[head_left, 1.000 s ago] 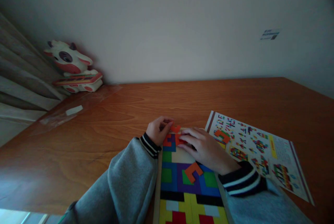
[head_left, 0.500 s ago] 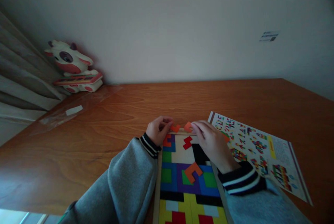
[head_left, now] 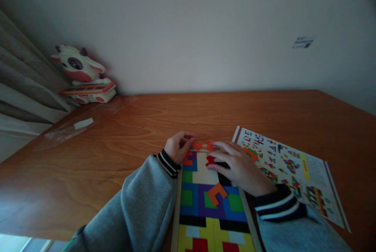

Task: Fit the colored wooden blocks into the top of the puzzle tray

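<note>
My left hand (head_left: 179, 146) pinches an orange puzzle piece (head_left: 197, 145) at the far edge of the wooden puzzle tray (head_left: 176, 205). Beside it a second orange piece (head_left: 210, 144) rests at that same edge, near my right index finger. My right hand (head_left: 236, 164) hovers over the tray's far right with thumb and fingers apart, around a small red piece (head_left: 210, 161); whether it touches the red piece I cannot tell. Closer to me, an orange U-shaped piece (head_left: 217, 194) lies tilted on top of the fitted blue, purple and green pieces.
A printed pattern sheet (head_left: 293, 166) lies right of the tray, with another orange piece (head_left: 250, 153) on its near-left part. A toy cow with a keyboard (head_left: 88, 76) stands at the back left by the curtain (head_left: 23, 83). The wall (head_left: 205, 29) borders the wooden table (head_left: 132, 126).
My right hand has let go of the second orange piece and moved slightly towards me, fingers spreading around the red piece. My left hand has stayed nearly still.
</note>
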{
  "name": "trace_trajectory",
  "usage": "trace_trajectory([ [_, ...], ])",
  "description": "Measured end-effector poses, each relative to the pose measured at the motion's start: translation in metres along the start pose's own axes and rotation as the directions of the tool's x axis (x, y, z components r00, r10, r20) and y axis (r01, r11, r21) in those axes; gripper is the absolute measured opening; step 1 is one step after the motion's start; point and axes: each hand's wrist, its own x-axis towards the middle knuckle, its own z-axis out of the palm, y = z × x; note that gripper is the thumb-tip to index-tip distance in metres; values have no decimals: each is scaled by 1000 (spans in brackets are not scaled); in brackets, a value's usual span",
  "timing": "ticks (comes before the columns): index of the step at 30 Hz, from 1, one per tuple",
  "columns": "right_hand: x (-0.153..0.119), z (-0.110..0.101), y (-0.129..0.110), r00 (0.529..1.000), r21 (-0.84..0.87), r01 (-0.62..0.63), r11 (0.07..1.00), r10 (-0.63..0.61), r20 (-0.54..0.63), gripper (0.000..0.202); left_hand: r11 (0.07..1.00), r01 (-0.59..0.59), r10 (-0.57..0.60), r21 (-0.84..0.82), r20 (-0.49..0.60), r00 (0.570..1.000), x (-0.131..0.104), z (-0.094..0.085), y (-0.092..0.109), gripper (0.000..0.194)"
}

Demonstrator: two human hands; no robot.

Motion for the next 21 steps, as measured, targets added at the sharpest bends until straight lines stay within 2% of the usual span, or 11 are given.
trace_trajectory([
  [5,1,0,0,1000,56,-26,998,26,11,17,1000,15,-16,9,13,1000,0,0,-1,24],
  [14,-1,3,2,994,150,-99,984,92,54,23,1000,11,-11,-15,35,999,-1,-1,6,28],
  [18,0,6,1,991,186,-129,974,123,43,25,995,36,-21,-88,160,987,-1,-6,10,34],
  [21,1,5,-1,992,206,-126,971,125,17,27,981,93,-42,-173,280,959,-2,-11,12,31],
])
